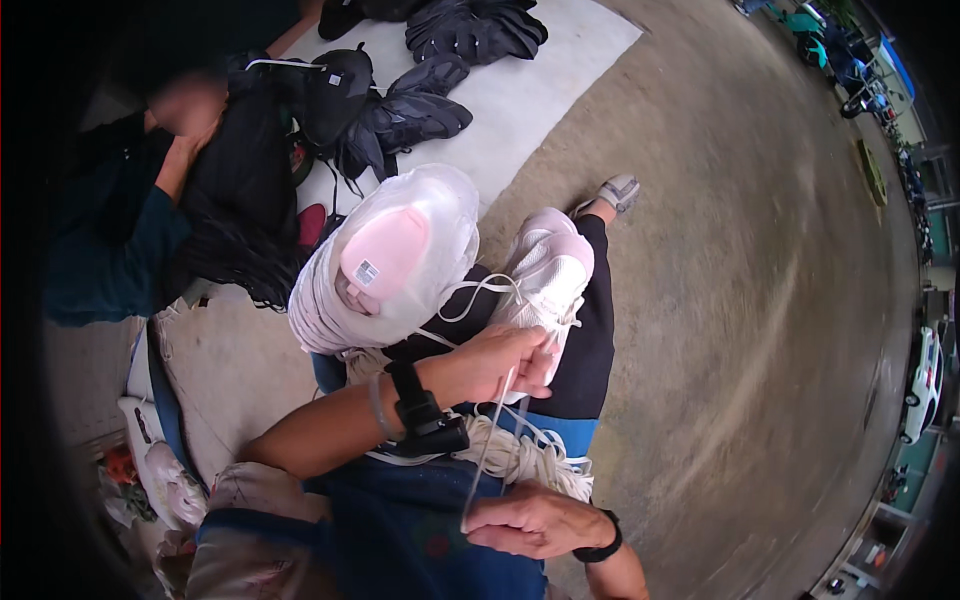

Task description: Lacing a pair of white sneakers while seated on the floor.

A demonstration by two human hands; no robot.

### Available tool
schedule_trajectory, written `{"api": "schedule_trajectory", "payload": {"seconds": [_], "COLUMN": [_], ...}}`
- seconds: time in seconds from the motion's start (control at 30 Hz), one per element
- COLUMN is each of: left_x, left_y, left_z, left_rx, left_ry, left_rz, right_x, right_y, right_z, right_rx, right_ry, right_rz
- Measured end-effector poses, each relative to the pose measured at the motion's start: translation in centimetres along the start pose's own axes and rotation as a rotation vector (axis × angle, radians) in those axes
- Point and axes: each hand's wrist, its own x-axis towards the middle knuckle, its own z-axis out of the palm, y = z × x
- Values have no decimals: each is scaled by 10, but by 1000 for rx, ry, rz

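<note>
Across my lap lies a white and pink shoe upper [548,285], its toe pointing away from me. My left hand [515,360] grips its near end, fingers curled over it. A white shoelace [486,445] stretches from beside those fingers down to my right hand [530,520], which pinches it between thumb and fingers. Under the taut lace, a bundle of white shoelaces [540,462] rests at my waist. Left of the upper on my lap stands a stack of nested white shoe uppers [330,285] with a pink inside; a loose lace loops between the stack and the upper.
Black shoe uppers [415,110] lie on a white sheet [570,60] at the far side. Another person's hand [185,150] is at the left, beside a dark pile [235,190]. Concrete floor [740,300] extends to the right, with a parked white car [922,385] at its edge.
</note>
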Motion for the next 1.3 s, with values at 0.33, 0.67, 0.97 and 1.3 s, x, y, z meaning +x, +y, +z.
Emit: {"api": "schedule_trajectory", "payload": {"seconds": [0.33, 0.67, 0.97, 1.3], "left_x": [-67, -85, -69, -4], "left_y": [-42, -102, -23, 34], "left_z": [46, 88, 15, 1], "left_rx": [1555, 2204, 1437, 1442], "left_ry": [-150, -369, -160, 439], "left_rz": [849, 1276, 496, 685], "right_x": [-36, -15, -83, -37], "right_y": [44, 68, 64, 43], "right_z": [-39, -55, -41, -44], "right_rx": [423, 1025, 819, 539], "right_ry": [941, 779, 320, 247], "right_rz": [392, 45, 37, 117]}}
